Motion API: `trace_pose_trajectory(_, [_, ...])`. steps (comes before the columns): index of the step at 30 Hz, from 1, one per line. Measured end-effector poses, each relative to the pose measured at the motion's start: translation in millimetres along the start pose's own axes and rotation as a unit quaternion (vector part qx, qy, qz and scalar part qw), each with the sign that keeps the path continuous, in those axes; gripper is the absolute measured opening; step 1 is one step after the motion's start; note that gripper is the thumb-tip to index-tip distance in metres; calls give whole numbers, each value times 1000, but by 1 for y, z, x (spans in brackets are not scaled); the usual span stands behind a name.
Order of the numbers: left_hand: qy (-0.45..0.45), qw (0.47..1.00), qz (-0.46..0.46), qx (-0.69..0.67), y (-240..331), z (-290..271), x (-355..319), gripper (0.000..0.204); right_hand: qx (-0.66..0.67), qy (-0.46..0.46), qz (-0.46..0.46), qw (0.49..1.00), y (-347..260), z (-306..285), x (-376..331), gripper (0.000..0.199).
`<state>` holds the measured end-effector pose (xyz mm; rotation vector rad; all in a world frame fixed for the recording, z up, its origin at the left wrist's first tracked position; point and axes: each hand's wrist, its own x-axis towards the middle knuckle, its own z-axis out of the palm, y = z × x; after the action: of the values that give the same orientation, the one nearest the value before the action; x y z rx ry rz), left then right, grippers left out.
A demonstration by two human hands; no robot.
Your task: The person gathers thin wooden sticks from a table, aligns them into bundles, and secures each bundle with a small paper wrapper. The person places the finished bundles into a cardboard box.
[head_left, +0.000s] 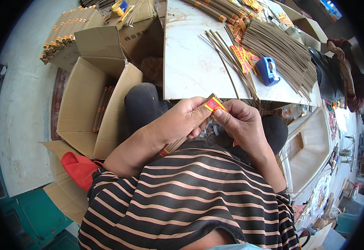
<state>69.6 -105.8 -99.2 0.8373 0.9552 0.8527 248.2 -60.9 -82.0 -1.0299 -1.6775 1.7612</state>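
My left hand is closed around a bundle of thin brown incense sticks, held at a slant in front of my striped shirt. Near the bundle's upper end sits a red and yellow paper label. My right hand pinches that label between thumb and fingers, pressing it against the sticks. Beyond my hands, on the white table, lie loose incense sticks, more red and yellow labels and a blue tape dispenser.
An open cardboard box at my left holds several bundles. Behind it, banded bundles are piled up. A white tub stands at my right. Another person's hand shows beyond the table's right side.
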Motion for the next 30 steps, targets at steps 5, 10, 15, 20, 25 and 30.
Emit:
trace_pose_trajectory(5, [6, 1000, 0, -12, 3, 5, -2, 39, -9, 26, -8, 1000, 5, -1, 0, 22])
trace_pose_trajectory(10, [9, 1000, -8, -19, 2, 4, -2, 38, -27, 23, 25, 999, 1, -2, -2, 23])
trace_pose_trajectory(15, [2, 1000, 11, -8, 0, 8, -2, 38, 2, 16, 10, 1000, 2, -3, -2, 24])
trace_pose_trajectory(20, [-3, 1000, 8, 5, 1, 9, -1, 39, -37, 17, -14, 999, 0, -6, 0, 25])
trace_pose_trajectory(25, [-8, 1000, 7, 25, 0, 10, 0, 39, -78, 24, -46, 996, 4, -9, 3, 25])
trace_pose_trajectory(30, [-9, 999, 27, 35, -1, 12, 0, 42, -119, 32, -68, 990, 1, -10, 3, 24])
